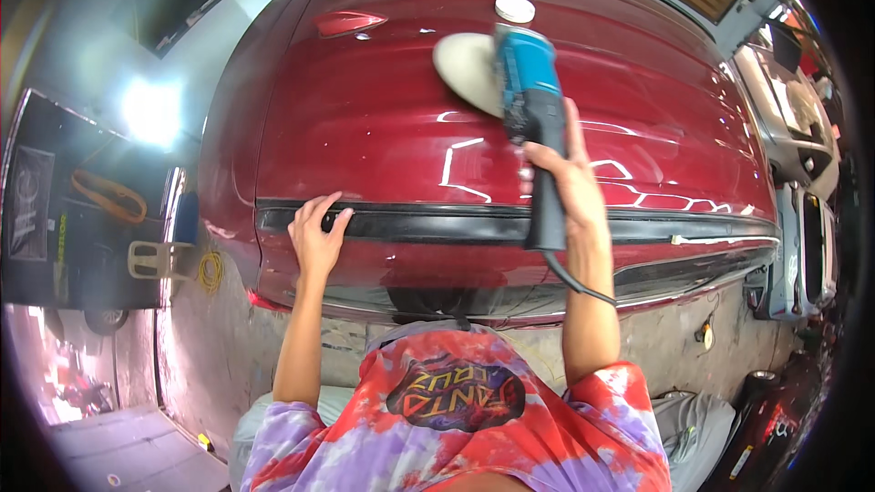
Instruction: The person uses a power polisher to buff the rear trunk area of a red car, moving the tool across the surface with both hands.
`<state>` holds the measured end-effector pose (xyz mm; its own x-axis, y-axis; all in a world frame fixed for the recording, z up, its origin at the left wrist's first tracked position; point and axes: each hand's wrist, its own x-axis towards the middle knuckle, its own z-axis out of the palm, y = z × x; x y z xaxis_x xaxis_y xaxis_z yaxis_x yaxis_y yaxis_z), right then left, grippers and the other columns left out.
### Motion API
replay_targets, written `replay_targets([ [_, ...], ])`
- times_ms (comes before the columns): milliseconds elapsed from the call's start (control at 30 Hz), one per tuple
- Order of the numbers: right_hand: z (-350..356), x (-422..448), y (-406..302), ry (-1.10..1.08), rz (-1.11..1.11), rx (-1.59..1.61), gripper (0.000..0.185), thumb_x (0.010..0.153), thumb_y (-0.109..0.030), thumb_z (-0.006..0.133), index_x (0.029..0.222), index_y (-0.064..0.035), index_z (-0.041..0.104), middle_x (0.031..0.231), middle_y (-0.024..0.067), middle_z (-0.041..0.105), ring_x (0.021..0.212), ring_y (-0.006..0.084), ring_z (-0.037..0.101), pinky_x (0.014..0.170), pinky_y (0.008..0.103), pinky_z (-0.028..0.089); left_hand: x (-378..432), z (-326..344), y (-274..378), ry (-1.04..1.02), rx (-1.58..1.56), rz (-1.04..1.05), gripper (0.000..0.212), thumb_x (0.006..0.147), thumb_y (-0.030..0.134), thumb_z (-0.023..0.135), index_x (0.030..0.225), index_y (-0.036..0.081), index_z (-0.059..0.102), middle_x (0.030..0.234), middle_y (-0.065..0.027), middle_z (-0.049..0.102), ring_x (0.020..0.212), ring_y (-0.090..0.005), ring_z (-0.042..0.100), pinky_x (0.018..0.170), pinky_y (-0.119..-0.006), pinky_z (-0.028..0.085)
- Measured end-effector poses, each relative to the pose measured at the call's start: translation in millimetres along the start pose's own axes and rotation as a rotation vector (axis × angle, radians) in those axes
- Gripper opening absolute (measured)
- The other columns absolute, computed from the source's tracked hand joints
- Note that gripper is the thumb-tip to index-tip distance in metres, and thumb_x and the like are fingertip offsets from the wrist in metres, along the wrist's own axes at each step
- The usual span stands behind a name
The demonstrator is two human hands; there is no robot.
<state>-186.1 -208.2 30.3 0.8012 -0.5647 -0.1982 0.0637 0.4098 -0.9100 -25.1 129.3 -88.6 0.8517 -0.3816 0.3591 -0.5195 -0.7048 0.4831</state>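
My right hand (571, 167) is closed around the black handle of a blue electric rotary polisher (533, 68). The polisher's pale round pad (468, 72) is tilted over the glossy red roof of a car (383, 123); whether it touches the paint cannot be told. Its black cord runs past my right forearm. Just behind the polisher head a round white container or lid (515, 9) sits on the roof. My left hand (320, 225) rests on the black roof-edge trim (424, 225), fingers apart and holding nothing.
A red shark-fin antenna (348, 23) stands on the roof, left of the polisher. Bright lamp (152, 113), beige plastic chair (154, 260) and coiled yellow cord (211, 272) are at left. A white strip (721, 240) lies along the trim at right. Other vehicles (810, 253) stand farther right.
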Motion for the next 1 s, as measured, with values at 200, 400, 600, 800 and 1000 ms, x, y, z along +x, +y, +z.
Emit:
replay_targets([
  [200, 99, 16, 54, -0.329, 0.092, 0.098, 0.111, 0.085, 0.003, 0.072, 0.167, -0.0243, 0.003, 0.107, 0.0152, 0.065, 0.067, 0.0169, 0.064, 0.054, 0.0316, 0.056, -13, 21, -9, 0.006, 0.098, -0.044, 0.023, 0.093, 0.034, 0.073, 0.105, 0.016, 0.077, 0.113, -0.0015, 0.071, 0.119, -0.0230, 0.059, 0.100, -0.046, 0.033],
  [400, 137, 5, 93, -0.637, 0.115, 0.145, 0.107, 0.084, 0.005, 0.068, 0.167, -0.0172, 0.004, 0.103, 0.0134, 0.065, 0.066, 0.0143, 0.062, 0.055, 0.0293, 0.053, -12, 19, -15, -0.003, 0.113, -0.031, 0.023, 0.095, 0.031, 0.069, 0.106, 0.011, 0.074, 0.114, -0.0041, 0.069, 0.121, -0.0237, 0.059, 0.100, -0.046, 0.033],
  [600, 94, -36, 82, -0.691, 0.171, 0.029, 0.104, 0.085, 0.003, 0.070, 0.167, -0.0211, 0.011, 0.118, 0.0141, 0.064, 0.074, 0.0134, 0.063, 0.062, 0.0298, 0.056, -15, 16, -26, 0.011, 0.199, 0.000, 0.024, 0.098, 0.033, 0.065, 0.109, 0.013, 0.073, 0.119, -0.0042, 0.068, 0.124, -0.0247, 0.059, 0.100, -0.048, 0.035],
  [800, 3, -104, 30, -0.350, 0.163, -0.172, 0.095, 0.084, 0.000, 0.071, 0.165, -0.0180, 0.025, 0.112, 0.0138, 0.064, 0.074, 0.0125, 0.062, 0.059, 0.0267, 0.054, -14, 22, -16, 0.051, 0.099, 0.028, 0.028, 0.095, 0.044, 0.067, 0.102, 0.019, 0.077, 0.110, -0.0006, 0.071, 0.121, -0.0228, 0.059, 0.103, -0.049, 0.032],
  [1000, -31, -141, 24, -0.066, 0.039, -0.296, 0.101, 0.078, -0.007, 0.073, 0.165, -0.0149, 0.023, 0.095, 0.0125, 0.063, 0.061, 0.0117, 0.058, 0.050, 0.0214, 0.049, -11, 28, -24, 0.105, 0.039, 0.038, 0.026, 0.095, 0.044, 0.067, 0.100, 0.020, 0.076, 0.111, 0.0009, 0.069, 0.123, -0.0218, 0.055, 0.108, -0.047, 0.026],
])
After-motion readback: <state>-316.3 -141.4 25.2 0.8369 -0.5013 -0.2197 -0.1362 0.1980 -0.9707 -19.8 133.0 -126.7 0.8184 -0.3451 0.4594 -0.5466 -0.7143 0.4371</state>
